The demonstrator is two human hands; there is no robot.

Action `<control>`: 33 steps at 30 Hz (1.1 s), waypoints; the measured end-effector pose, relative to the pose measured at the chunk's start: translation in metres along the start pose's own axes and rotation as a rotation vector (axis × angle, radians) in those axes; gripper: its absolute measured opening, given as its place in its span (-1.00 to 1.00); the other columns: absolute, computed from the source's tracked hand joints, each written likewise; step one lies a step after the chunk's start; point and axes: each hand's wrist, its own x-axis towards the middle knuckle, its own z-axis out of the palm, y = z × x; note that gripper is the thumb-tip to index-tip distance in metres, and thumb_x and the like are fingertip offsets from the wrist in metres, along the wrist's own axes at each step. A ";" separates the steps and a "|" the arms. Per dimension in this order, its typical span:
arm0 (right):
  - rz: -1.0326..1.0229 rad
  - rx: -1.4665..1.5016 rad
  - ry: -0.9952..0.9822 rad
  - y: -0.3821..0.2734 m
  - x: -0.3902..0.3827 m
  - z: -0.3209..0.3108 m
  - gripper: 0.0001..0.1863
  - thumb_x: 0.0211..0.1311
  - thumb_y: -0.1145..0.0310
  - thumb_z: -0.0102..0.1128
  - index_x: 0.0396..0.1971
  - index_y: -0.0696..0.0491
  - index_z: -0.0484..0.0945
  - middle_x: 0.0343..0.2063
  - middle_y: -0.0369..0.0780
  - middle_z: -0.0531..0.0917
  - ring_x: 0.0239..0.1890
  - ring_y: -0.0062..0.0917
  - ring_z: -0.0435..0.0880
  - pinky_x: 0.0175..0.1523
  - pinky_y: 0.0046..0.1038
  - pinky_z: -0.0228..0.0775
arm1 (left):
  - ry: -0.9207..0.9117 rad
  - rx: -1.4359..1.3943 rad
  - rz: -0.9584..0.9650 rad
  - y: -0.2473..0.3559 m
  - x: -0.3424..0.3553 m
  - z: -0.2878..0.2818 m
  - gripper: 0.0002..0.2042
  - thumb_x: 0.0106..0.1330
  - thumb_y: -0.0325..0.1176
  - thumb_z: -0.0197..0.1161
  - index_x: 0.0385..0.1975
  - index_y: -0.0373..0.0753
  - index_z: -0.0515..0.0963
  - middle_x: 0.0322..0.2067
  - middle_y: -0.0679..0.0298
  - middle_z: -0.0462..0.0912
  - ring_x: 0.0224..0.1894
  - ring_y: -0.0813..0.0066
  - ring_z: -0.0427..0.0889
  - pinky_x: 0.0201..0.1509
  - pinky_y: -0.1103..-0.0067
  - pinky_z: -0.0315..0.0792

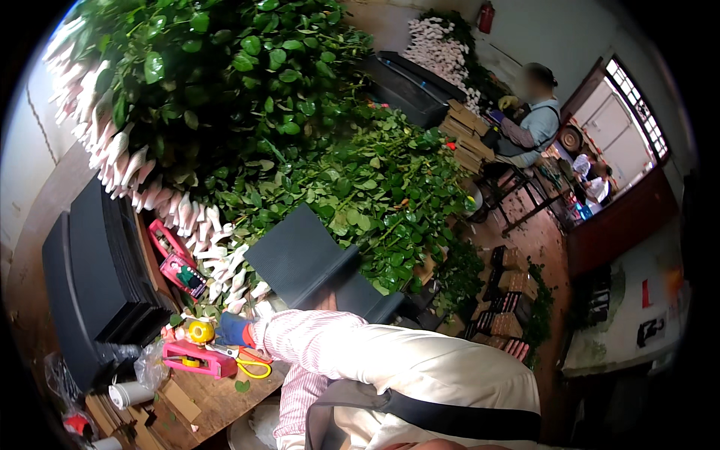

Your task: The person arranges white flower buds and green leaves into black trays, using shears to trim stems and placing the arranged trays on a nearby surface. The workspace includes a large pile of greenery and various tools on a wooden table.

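A folded dark grey corrugated sheet (300,251) lies tilted over leafy cut stems. My left hand (328,301) shows only in part at the sheet's lower fold, its fingers closed on it; the forearm passes beneath the other arm. Stretched across to the left in a striped sleeve, my right arm ends in a blue glove with a red cuff. This right hand (234,330) is beside a yellow tape roll (200,332) and yellow-handled scissors (251,361). Its fingers cannot be made out. A pink tape dispenser (199,360) stands just below.
White-wrapped stem bundles (176,206) and foliage (225,82) pile high behind the sheet. Stacked dark sheets (112,270) stand at left, above a white cup (131,394) on the wooden table (247,401). A co-worker (536,120) sits at the far right, near boxed bundles (502,300).
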 end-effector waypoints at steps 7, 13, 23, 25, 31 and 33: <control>-0.004 -0.249 0.090 -0.019 -0.033 -0.004 -0.79 0.30 0.25 0.24 -0.19 -0.04 0.77 -0.29 -0.26 0.74 -0.19 -0.28 0.72 -0.09 -0.01 0.44 | -0.025 -0.005 0.014 -0.006 0.003 -0.001 -0.39 0.43 -0.07 0.18 0.41 -0.24 0.36 0.43 0.03 0.34 0.47 0.05 0.30 0.53 0.17 0.17; -0.058 -0.380 0.079 -0.027 -0.087 -0.016 -0.78 0.30 0.25 0.23 -0.22 -0.02 0.78 -0.25 -0.23 0.74 -0.16 -0.27 0.71 -0.05 0.01 0.43 | -0.040 0.013 0.023 -0.007 0.004 0.000 -0.39 0.43 -0.08 0.18 0.41 -0.24 0.37 0.42 0.04 0.35 0.46 0.05 0.31 0.52 0.18 0.18; -0.130 -0.181 0.536 -0.017 -0.135 0.005 -0.79 0.29 0.18 0.18 -0.25 -0.17 0.79 -0.23 -0.31 0.74 -0.08 -0.34 0.72 0.07 -0.07 0.42 | -0.035 0.040 0.039 0.007 0.017 0.000 -0.40 0.42 -0.09 0.19 0.40 -0.24 0.37 0.40 0.04 0.37 0.44 0.06 0.33 0.50 0.19 0.20; -0.121 -0.135 0.441 -0.006 -0.145 0.005 -0.80 0.30 0.18 0.17 -0.31 -0.15 0.77 -0.24 -0.32 0.73 -0.08 -0.37 0.69 0.11 -0.11 0.38 | -0.045 0.052 0.047 0.012 0.025 0.002 -0.40 0.42 -0.09 0.19 0.40 -0.24 0.37 0.39 0.04 0.37 0.43 0.06 0.34 0.50 0.19 0.21; -0.205 -0.151 0.358 -0.003 -0.179 -0.037 -0.75 0.37 0.18 0.18 -0.30 -0.07 0.81 -0.26 -0.35 0.76 -0.18 -0.39 0.74 -0.07 -0.14 0.42 | -0.067 0.082 0.016 0.007 0.023 0.003 -0.41 0.42 -0.09 0.19 0.40 -0.23 0.38 0.38 0.05 0.39 0.42 0.07 0.35 0.49 0.19 0.22; -0.181 -0.109 0.187 -0.004 -0.201 -0.058 -0.67 0.44 0.16 0.09 -0.02 -0.02 0.73 -0.03 -0.27 0.73 0.04 -0.38 0.70 0.11 -0.13 0.42 | -0.077 0.080 0.021 0.010 0.027 0.003 -0.41 0.42 -0.10 0.19 0.39 -0.23 0.38 0.37 0.05 0.39 0.41 0.07 0.36 0.49 0.20 0.22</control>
